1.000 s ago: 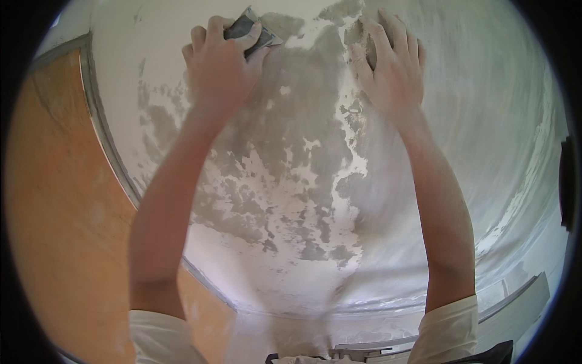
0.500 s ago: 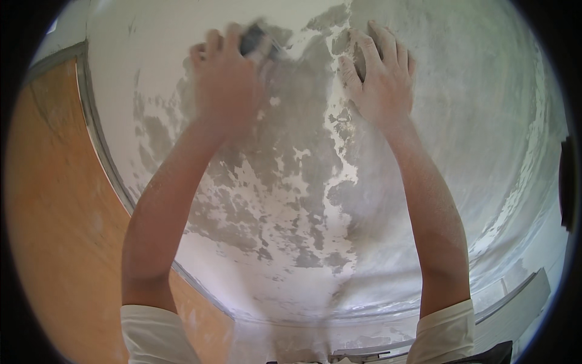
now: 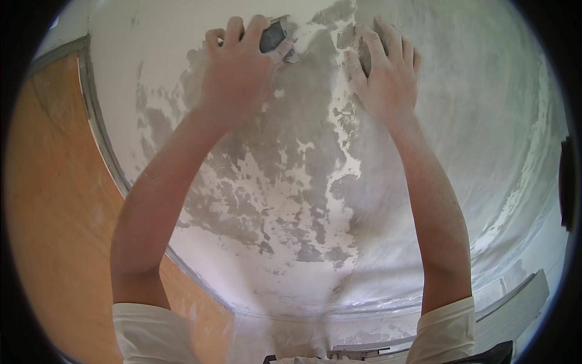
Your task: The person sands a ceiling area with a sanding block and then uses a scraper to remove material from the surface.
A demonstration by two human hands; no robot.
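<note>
My left hand (image 3: pixel 242 67) is pressed high against a patchy grey and white wall (image 3: pixel 303 115). Between its thumb and fingers it grips a dark grey sanding block (image 3: pixel 274 36) with a pale, ragged edge, partly covered by the hand. To the right, my right hand (image 3: pixel 388 76) lies on the grey plaster with its fingers apart and nothing visible in it. Pale dust coats the fingers. A jagged strip of white (image 3: pixel 341 130) runs down the wall between the two hands.
An orange panel (image 3: pixel 66 200) with a grey frame (image 3: pixel 106 151) borders the wall on the left. Low on the right are long pale boards (image 3: pixel 515 309). A dark object (image 3: pixel 567 182) sits at the far right edge.
My left hand has slid a little to the right across the wall with the sanding block, and its blur is gone. My right hand stays at the same spot on the wall.
</note>
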